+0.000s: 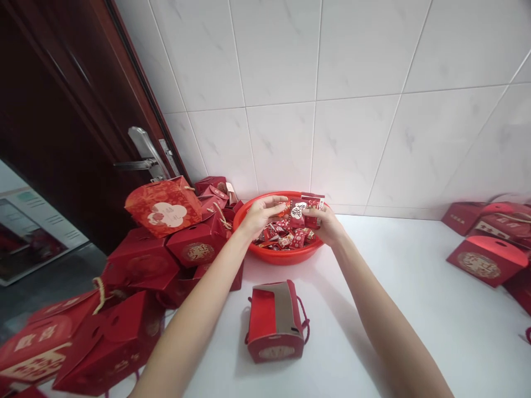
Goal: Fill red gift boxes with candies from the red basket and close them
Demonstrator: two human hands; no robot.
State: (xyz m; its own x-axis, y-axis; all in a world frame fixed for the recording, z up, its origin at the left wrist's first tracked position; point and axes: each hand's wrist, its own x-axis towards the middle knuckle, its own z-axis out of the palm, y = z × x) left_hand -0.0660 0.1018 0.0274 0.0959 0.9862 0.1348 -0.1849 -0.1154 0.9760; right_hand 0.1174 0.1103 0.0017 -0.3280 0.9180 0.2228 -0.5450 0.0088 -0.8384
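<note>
Over a red plastic basin (286, 257) full of wrapped candies (286, 240), both my hands are raised close together. My left hand (262, 214) pinches a small orange-red wrapped candy (284, 210). Between the thumb and fingers of my right hand (327, 221) are red candy packets (298, 213), one with a white patch and dark lettering; how many is hard to make out. Nearer to me, between my forearms, a red gift box (276, 320) stands on the white table with its top open and a dark red cord handle at its side.
Red gift boxes (199, 246) are piled along the left, several with rope handles. More red boxes (487, 260) sit at the right edge. Behind the white table (373, 265) rises a tiled wall (282, 138). A dark door (83, 110) with a metal handle stands at the left.
</note>
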